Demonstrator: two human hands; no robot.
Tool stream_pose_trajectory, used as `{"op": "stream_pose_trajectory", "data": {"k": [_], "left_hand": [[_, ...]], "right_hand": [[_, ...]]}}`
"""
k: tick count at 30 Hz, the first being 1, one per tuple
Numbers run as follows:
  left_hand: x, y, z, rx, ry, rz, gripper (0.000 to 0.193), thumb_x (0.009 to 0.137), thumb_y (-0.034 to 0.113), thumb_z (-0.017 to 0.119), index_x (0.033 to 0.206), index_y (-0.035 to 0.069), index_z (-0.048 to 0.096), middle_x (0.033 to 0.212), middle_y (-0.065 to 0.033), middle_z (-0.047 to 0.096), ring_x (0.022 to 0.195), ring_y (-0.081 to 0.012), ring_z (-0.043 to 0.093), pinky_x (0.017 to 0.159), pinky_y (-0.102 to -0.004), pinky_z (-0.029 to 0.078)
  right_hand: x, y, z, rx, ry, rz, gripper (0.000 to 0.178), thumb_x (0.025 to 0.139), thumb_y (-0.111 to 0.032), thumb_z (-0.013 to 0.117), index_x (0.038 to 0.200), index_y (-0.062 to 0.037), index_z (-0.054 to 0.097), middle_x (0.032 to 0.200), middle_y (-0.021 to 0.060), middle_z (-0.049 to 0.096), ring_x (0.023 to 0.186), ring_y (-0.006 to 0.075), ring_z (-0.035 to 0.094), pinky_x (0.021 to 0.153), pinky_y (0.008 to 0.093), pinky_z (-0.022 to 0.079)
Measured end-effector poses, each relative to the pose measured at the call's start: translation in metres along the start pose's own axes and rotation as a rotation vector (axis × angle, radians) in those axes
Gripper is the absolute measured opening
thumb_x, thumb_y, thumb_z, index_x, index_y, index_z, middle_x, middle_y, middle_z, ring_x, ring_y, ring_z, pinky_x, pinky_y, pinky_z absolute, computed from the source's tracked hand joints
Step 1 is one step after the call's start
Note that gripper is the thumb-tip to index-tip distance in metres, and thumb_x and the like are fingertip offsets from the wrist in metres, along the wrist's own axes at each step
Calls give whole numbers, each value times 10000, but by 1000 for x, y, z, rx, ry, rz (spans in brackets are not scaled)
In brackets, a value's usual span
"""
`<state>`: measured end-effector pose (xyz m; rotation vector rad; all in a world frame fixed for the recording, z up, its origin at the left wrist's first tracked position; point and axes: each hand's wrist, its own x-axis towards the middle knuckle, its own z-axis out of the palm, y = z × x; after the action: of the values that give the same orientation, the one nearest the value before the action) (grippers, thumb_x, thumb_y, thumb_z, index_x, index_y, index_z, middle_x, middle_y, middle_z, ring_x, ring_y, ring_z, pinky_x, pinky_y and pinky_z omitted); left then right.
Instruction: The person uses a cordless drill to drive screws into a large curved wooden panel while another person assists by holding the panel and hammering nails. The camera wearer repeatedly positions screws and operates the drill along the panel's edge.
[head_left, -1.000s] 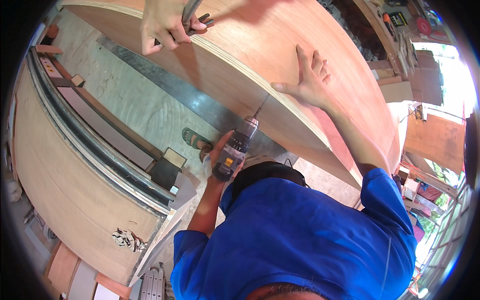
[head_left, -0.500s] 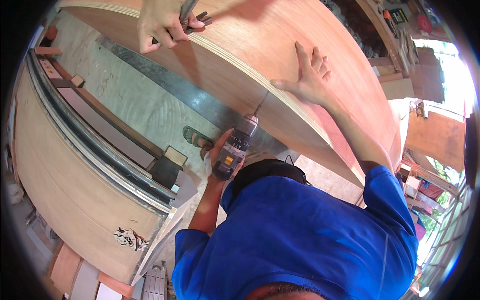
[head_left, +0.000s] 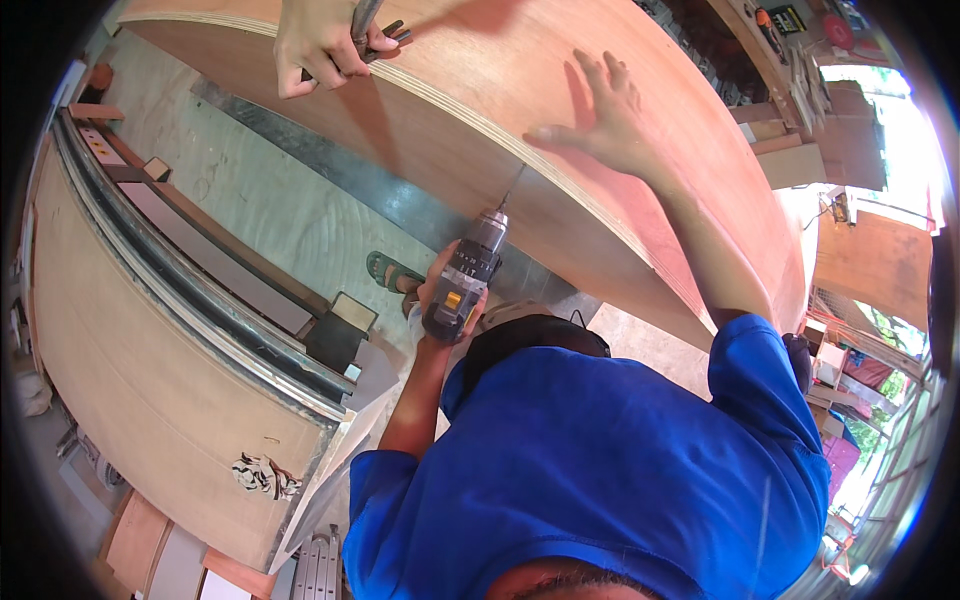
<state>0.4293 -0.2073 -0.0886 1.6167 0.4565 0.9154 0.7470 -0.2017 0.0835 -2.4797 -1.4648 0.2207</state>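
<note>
My left hand (head_left: 440,285) is wrapped round the grip of a black and grey cordless drill (head_left: 466,275). Its thin bit points up and slightly right, with the tip meeting or almost meeting the face of a large curved plywood piece (head_left: 450,150), just below its layered edge. My right hand (head_left: 610,125) is spread over the pinkish top face, thumb near that edge; whether the palm touches the wood I cannot tell. At the top, another person's hand (head_left: 320,45) grips a dark metal tool with two prongs (head_left: 388,38) against the same edge.
On the left stands another curved wooden piece (head_left: 150,340) with a dark band along its edge and a crumpled striped cloth (head_left: 265,476) on it. A sandalled foot (head_left: 390,272) is on the floor. Wood offcuts (head_left: 800,165) lie at right; a metal ladder (head_left: 318,565) is at bottom.
My right hand has shifted up and slightly left over the plywood, fingers raised. The drill and its bit have moved a little to the left. The other person's hand has barely moved.
</note>
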Motion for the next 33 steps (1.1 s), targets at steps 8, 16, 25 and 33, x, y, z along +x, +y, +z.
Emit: {"op": "stream_pose_trajectory", "data": {"k": [8,16,25,33], "left_hand": [[6,16,-2,59,18,-41,678,806,122,734,1409,-27,463,1335,-204,557,1104,-284,622,931,-402,518],[9,16,2,-113,51,-91,738,798,161,773,1433,-19,443,1114,-123,648,899,-191,657,807,-332,550],[15,19,0,-46,40,20,704,822,111,749,1432,-43,431,1106,-127,664,886,-174,661,792,-310,558],[13,22,-1,74,32,82,623,863,87,710,1402,-62,433,1179,-168,632,970,-232,672,868,-353,538]], "right_hand": [[0,10,26,21,-106,16,1318,621,-794,762,1576,-61,228,1597,379,65,1493,557,-4,1157,714,64],[5,5,17,-27,-182,13,1287,650,-783,747,1594,-111,187,1593,390,47,1479,585,-17,1136,742,74],[3,3,16,-44,-221,52,1236,687,-773,734,1604,-179,157,1601,382,10,1480,585,-27,1126,755,88],[5,4,18,-101,-182,34,1190,716,-761,727,1584,-119,228,1572,368,147,1494,544,44,1138,730,142]]}}
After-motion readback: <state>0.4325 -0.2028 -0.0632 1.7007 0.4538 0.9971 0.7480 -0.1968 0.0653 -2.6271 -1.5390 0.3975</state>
